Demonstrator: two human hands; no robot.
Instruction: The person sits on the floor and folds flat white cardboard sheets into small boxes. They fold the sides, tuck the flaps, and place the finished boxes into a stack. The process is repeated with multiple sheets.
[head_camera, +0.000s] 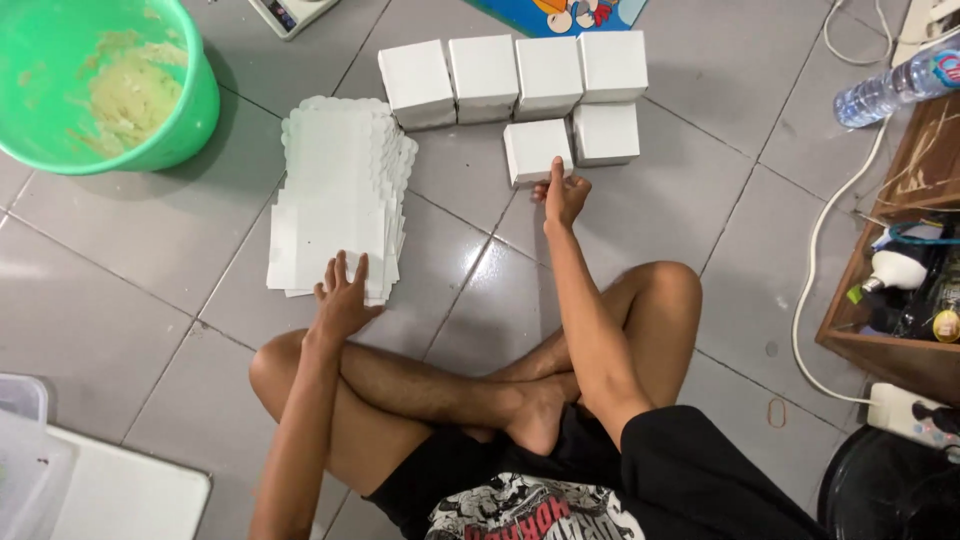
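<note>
Folded white carton (536, 150), floor tile, front row beside five others: likely light, thin-walled, crushable, best gripped by side walls; right hand (563, 195) fingertips loosely touch its edge; left hand (343, 298) lies spread on flat blanks (338, 195).

Floor: grey glossy tiles (120, 300) with dark grout lines, soft reflections of overhead light.
Furniture: wooden shelf unit (900, 350) at the right edge, cluttered.
Cabling: white cord (815, 260) running to a power strip (915, 412).
</note>
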